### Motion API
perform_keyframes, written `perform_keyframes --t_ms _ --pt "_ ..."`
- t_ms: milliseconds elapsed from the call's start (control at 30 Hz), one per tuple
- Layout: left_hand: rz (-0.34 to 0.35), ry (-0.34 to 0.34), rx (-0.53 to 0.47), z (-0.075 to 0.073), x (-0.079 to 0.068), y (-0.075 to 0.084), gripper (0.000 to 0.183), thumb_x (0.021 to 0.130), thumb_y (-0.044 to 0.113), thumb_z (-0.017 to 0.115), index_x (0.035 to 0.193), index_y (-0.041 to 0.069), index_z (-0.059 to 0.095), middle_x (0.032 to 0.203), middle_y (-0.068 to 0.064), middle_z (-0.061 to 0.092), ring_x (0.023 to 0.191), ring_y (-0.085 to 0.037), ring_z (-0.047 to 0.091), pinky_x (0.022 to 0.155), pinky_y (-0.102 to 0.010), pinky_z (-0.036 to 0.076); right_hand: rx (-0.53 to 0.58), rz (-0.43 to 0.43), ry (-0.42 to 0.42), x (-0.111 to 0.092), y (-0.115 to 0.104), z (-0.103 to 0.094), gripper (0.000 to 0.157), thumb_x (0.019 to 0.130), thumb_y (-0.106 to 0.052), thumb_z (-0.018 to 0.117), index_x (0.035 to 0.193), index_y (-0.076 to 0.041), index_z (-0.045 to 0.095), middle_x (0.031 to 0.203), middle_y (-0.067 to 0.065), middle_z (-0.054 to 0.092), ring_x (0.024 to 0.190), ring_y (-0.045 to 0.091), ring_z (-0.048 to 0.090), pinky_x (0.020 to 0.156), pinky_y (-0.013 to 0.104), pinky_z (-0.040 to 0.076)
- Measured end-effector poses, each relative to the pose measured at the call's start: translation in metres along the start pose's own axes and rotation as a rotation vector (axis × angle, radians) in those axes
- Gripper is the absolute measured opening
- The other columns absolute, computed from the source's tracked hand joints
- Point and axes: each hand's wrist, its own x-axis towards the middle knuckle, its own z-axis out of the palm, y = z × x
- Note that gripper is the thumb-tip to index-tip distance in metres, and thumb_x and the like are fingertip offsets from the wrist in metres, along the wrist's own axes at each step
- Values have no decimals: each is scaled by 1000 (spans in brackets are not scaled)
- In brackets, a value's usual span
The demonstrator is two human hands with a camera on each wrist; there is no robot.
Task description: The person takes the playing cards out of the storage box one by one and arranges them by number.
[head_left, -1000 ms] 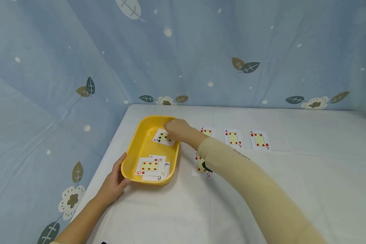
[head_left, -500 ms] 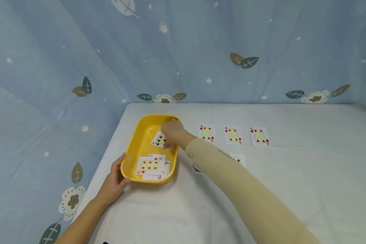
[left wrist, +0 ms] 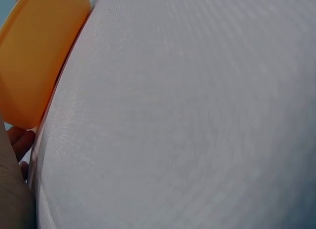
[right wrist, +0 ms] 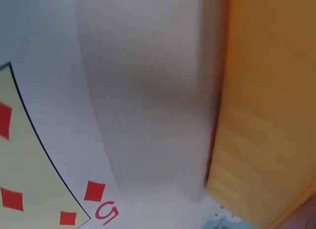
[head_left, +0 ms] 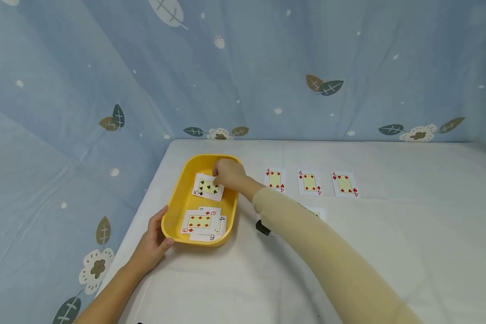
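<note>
My left hand [head_left: 149,245] grips the near left corner of a yellow plastic tray [head_left: 176,198], thumb on the near side and fingers along the left. In the left wrist view, fingertips [left wrist: 22,142] show beneath the tray wall [left wrist: 42,56]. My right hand [head_left: 229,173] reaches over the tray's far right side and pinches the right part of a five of clubs playing card [head_left: 208,186], which looks slightly raised. Its thumb is hidden. A six of diamonds [head_left: 199,221] lies in the near end, on top of another partly covered card [head_left: 204,236].
On the white-covered table right of the tray lie a four of hearts [head_left: 274,180], a four of diamonds [head_left: 309,183] and another four of hearts [head_left: 344,184]. The right sleeve covers most of a nearer card [head_left: 319,213]. A five of diamonds [right wrist: 37,174] shows in the right wrist view.
The five of clubs has shifted left inside the tray and more of its face shows. My right hand has moved slightly left. The left hand stays on the tray.
</note>
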Motion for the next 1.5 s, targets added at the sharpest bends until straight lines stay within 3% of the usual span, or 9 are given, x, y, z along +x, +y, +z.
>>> perform_keyframes --t_ms 100,200,333,533,667,800,967,1267,1500 --pt "3 -10 10 -1 1 0 77 90 12 63 149 8 14 146 -27 29 120 7 40 95 -6 34 223 -25 73 1 4 -5 13 88 -21 68 95 -10 70 93 1 66 81 14 55 72 24 48" --pt "-11 -14 25 -2 1 -1 76 91 14 62 150 10 13 147 -27 29 120 8 39 95 -6 33 373 -59 108 1 9 -8 15 90 -22 65 93 -8 68 90 4 65 77 14 53 68 22 46" --pt "-31 -7 19 -2 1 0 76 91 15 62 150 12 14 147 -25 30 119 8 40 95 -5 33 403 -100 76 -1 13 -9 19 92 -28 62 95 -9 62 85 2 62 70 14 51 58 20 41" --pt "-22 -4 -2 -2 0 1 77 90 13 63 150 11 15 147 -25 32 116 4 44 95 -6 34 482 -119 13 -8 17 -13 25 94 -28 60 104 -7 55 85 3 69 64 23 62 47 19 41" --pt "-17 1 7 -2 1 1 77 90 14 63 150 12 15 147 -24 31 116 5 44 95 -6 35 550 -107 35 -15 19 -21 24 92 -29 62 101 -7 56 76 5 70 47 18 50 43 20 39" --pt "3 8 3 -3 1 1 75 92 19 62 150 10 15 146 -25 34 114 3 46 94 -5 36 722 -73 70 -24 21 -28 22 91 -26 63 98 -6 58 71 9 69 41 13 40 41 20 36" --pt "32 1 -16 -3 -1 -2 74 93 20 61 150 7 15 144 -28 34 114 2 47 93 -6 37 927 -23 120 -35 21 -34 20 91 -21 64 97 -3 58 68 8 69 40 12 42 42 21 36" --pt "11 -7 -17 -3 -3 -2 76 92 16 62 150 9 14 147 -27 30 121 7 40 96 -6 34 924 1 87 -69 25 -47 31 85 -17 70 108 -5 53 77 9 71 42 14 43 45 23 37" --pt "38 -6 -35 -2 0 0 76 91 13 62 150 6 14 146 -28 31 121 6 42 96 -6 34 958 29 132 -98 36 -64 35 83 -14 73 110 -4 53 77 9 71 44 14 43 44 20 36"
